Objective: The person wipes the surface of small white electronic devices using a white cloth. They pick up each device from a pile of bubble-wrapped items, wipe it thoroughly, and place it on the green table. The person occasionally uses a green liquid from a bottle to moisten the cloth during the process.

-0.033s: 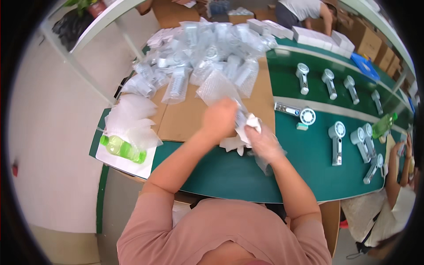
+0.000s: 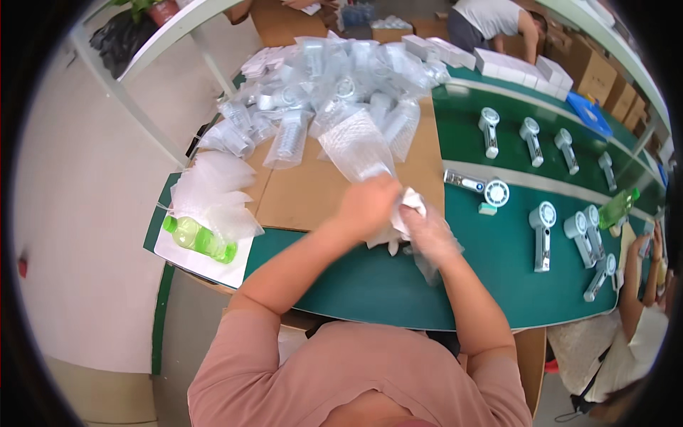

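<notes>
My left hand (image 2: 370, 205) is closed near the front edge of the cardboard, somewhat blurred. A clear bubble-wrap bag (image 2: 358, 146) runs out from its far side, and the fingers seem to grip the bag's near end. My right hand (image 2: 430, 235), in a thin clear plastic glove, meets it from the right. It pinches a crumpled white cloth (image 2: 414, 202), part of which hangs below the hands. Whatever lies between the two hands is hidden. Beyond them, a heap of bagged handheld fans (image 2: 345, 85) covers the far part of the cardboard sheet (image 2: 306, 199).
Flat bubble-wrap bags (image 2: 210, 181) and a green-capped bottle (image 2: 199, 240) lie at left. Unwrapped handheld fans (image 2: 544, 235) stand on the green table (image 2: 491, 285) at right, one lying beside a small green-white block (image 2: 487, 208). White boxes (image 2: 509, 67) line the back; co-workers are behind and at right.
My left hand has moved nearer and to the right, closer to the right hand. The bubble-wrap bag has shifted slightly nearer, showing more of its length. The right hand has moved little.
</notes>
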